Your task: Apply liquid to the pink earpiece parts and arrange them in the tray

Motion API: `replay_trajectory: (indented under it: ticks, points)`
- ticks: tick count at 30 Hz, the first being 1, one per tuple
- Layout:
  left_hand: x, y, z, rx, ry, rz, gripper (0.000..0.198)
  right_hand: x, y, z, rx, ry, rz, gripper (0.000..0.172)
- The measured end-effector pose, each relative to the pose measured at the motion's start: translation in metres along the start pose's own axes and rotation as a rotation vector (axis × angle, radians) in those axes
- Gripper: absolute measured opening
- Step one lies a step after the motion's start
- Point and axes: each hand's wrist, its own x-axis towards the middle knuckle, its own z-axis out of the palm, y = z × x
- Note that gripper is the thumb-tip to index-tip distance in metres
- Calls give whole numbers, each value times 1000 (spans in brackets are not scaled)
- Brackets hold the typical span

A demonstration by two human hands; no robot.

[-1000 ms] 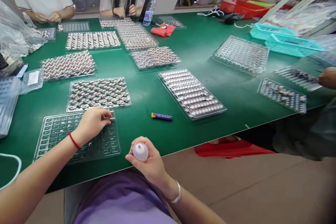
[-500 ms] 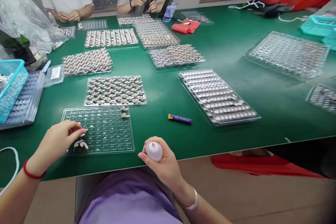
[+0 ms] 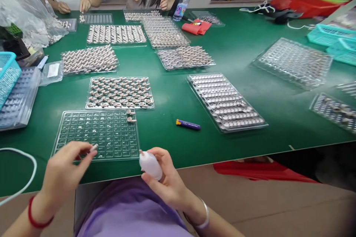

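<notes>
My left hand pinches a small white earbud piece between thumb and fingertips, above the near left part of a clear compartment tray. Two earbud pieces lie in that tray's far right corner. My right hand is wrapped round a small white squeeze bottle, whose tip tilts up and left beside the tray's near right corner. Whatever lies in the tray beneath my left hand is hidden by it.
Filled trays of earbud pieces stand behind, with another filled tray to the right. A purple lighter lies between. At left are a blue basket and a white cable. Two people work across the green table.
My left hand has lifted an earbud piece and moved right and nearer me. The squeeze bottle has tilted from pointing at the camera to pointing left, toward the left hand.
</notes>
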Motion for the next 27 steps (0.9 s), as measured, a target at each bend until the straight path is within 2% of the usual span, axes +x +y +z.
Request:
replay_trajectory:
  ticks: [1,3,5,10,27]
  points:
    - [-11,7,4,-9,72,131,8,-3,0,2,-38,-15,-45,44]
    - [-32,19,12,-1,115,321,24,-6,0,7,-136,-24,-157,49]
    - [-46,25,18,39,100,393,34,-7,1,10,-218,-38,-269,50]
    - [-59,26,25,105,91,363,38,-3,2,11,-333,-114,-418,51]
    - [-61,27,29,95,67,302,34,-3,5,9,-418,-136,-451,59]
